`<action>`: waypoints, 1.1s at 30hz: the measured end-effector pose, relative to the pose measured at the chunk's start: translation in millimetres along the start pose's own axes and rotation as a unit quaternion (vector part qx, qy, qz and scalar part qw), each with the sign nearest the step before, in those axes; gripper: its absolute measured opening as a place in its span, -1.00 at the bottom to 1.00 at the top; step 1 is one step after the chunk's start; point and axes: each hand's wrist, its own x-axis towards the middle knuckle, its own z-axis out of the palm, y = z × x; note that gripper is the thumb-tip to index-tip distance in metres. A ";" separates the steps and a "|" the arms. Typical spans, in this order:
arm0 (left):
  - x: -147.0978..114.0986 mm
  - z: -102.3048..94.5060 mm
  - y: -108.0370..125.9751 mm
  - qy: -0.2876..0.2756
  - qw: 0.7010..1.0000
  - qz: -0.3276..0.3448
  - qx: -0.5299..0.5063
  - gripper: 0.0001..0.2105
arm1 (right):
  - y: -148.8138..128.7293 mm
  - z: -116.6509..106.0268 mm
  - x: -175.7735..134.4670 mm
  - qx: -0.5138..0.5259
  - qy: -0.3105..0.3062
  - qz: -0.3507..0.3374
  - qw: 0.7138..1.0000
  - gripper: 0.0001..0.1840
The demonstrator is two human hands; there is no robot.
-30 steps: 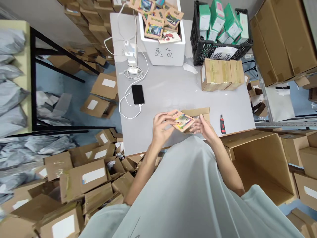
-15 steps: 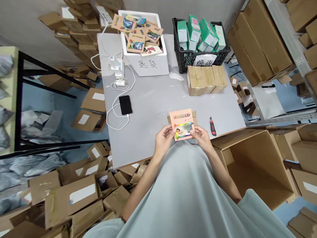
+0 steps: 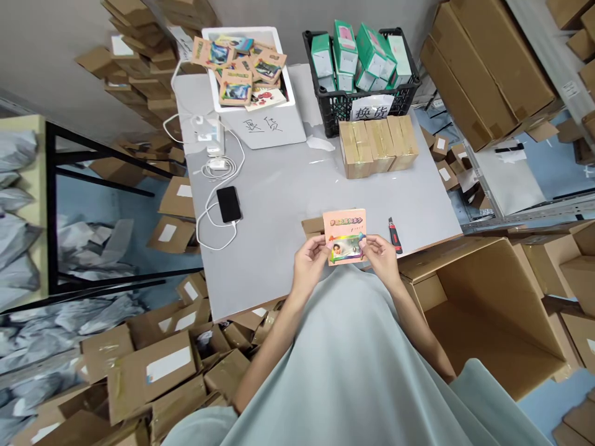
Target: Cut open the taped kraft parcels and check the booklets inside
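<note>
Pink booklet (image 3: pixel 344 236) was held up between our two hands, above the near edge of the grey bench (image 3: pixel 274 204), with its printed cover toward us. At the far left, grey bags (image 3: pixel 16 229) lay on a pale shelf (image 3: pixel 39 204), and rightward from there brown cartons (image 3: pixel 153 365) sat heaped beside the bench. Along the bench's left part we had a white power strip (image 3: pixel 214 136) and, nearer to us, a black phone (image 3: pixel 228 204) plugged into a white cable. Next came a white box (image 3: pixel 279 131) piled with similar booklets (image 3: pixel 235 88) (two handwritten characters marked its front). Our left hand (image 3: pixel 310 263) had its fingers clamped on the booklet's left edge, just beside a cardboard flap (image 3: pixel 312 227) whose rest was hidden. Farther back stood a black crate (image 3: pixel 331 111) of green-and-white boxes (image 3: pixel 344 49), with three taped cartons (image 3: pixel 381 148) in a row before it. Our right hand (image 3: pixel 381 255) had its fingers clamped on the booklet's right edge. Just beyond lay a red-and-black knife (image 3: pixel 395 235), then a large open carton (image 3: pixel 493 310) past the bench's edge.
</note>
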 end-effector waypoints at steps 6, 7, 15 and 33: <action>1.8 16.4 -5.9 0.021 1.000 0.012 0.017 -0.53 | -4.8 -10.0 -5.7 -0.033 0.022 -0.012 0.999 -0.57; 1.8 18.8 -6.5 0.025 0.999 0.011 0.019 -0.54 | -5.1 -11.6 -7.0 -0.041 0.020 -0.013 0.999 -0.58; 0.7 37.3 -14.4 0.065 0.996 0.010 0.053 -0.58 | 1.4 -30.0 -11.4 -0.113 -0.003 -0.024 0.993 -0.64; -33.2 -11.5 -14.4 -0.116 0.974 -0.153 -0.120 -0.49 | 8.0 -30.8 -18.5 0.149 -0.172 0.150 0.962 -0.40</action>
